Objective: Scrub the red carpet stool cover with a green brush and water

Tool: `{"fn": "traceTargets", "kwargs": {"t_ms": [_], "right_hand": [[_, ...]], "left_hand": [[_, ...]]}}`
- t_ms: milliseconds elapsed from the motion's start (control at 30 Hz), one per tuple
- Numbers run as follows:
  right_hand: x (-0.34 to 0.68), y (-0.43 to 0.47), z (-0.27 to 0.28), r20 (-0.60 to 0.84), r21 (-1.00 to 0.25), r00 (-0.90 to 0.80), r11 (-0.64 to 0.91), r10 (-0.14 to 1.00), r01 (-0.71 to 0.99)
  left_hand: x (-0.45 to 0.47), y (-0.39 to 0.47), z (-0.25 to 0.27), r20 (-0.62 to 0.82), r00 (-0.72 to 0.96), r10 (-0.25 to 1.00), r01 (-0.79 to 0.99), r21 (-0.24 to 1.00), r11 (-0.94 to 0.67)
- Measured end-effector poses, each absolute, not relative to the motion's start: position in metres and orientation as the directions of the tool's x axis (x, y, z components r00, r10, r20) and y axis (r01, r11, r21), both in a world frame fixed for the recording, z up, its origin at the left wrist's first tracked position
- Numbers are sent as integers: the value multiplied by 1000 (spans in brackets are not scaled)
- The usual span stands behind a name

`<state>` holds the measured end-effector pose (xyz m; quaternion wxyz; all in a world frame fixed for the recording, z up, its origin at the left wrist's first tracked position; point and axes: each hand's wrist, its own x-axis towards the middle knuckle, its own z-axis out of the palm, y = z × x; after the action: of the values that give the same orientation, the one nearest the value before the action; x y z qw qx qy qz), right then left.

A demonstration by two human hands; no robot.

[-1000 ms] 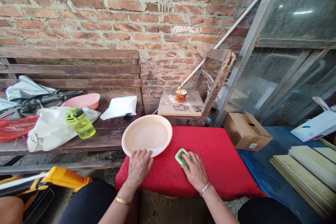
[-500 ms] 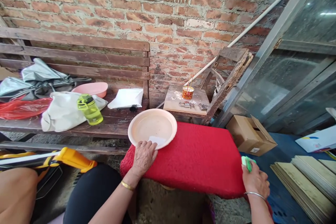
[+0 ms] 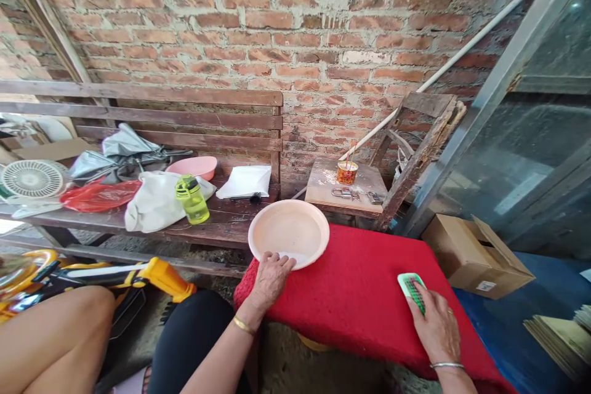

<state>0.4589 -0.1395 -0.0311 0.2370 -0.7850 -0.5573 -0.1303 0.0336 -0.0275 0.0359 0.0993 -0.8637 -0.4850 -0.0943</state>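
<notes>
A round peach plastic plate (image 3: 289, 231) lies on the left end of a red textured cushion (image 3: 360, 289). My left hand (image 3: 270, 277) rests on the plate's near rim, fingers spread over the edge. My right hand (image 3: 431, 323) holds a small green-and-white brush (image 3: 412, 288) pressed down on the cushion's right side.
A wooden bench (image 3: 221, 225) on the left carries a green bottle (image 3: 191, 199), a white bag (image 3: 154, 206), a pink bowl (image 3: 194, 166) and a white fan (image 3: 32, 178). A small stool (image 3: 351, 191) with a tin and padlocks stands behind. A cardboard box (image 3: 478, 255) sits on the right. A yellow toy (image 3: 152, 274) and a person's bare leg (image 3: 50, 338) are at lower left.
My right hand carried the brush from the middle of the cushion out past its right edge, then back onto the right side. The view turned left. My left hand stayed on the plate.
</notes>
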Motion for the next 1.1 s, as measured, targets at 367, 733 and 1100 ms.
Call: {"fn": "traceTargets", "kwargs": {"t_ms": [367,733,1100], "right_hand": [[472,-136,-44,380,-117,344,-324,859,939],[312,-121,-24,440,-310,-95,251,893,917],[394,-112,-14,316,47,303,-333,899,942]], "left_hand": [[4,-23,42,318,569,759,818,-120,-563],[6,-29,46,287,522,803,833,30,-552],[10,-31,48,277,500,821,847,45,-530]]}}
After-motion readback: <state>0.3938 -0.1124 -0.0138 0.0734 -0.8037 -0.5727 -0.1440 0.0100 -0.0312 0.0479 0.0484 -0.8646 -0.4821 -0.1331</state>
